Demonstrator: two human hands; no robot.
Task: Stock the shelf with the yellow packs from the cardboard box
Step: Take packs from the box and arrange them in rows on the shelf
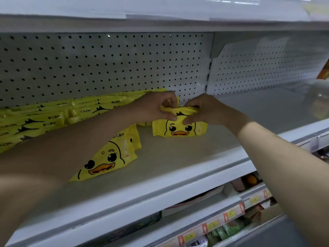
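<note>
Forearms: both reach over shelf (178, 168) edge.
Hands: left hand (156, 106), right hand (204, 109) pinching upright yellow pack (179, 130) top; long axis sideways, right of stacked packs (44, 118).

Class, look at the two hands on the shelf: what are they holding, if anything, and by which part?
Both the left hand and right hand pinch the top edge of an upright yellow duck-face pack standing on the shelf.
</note>
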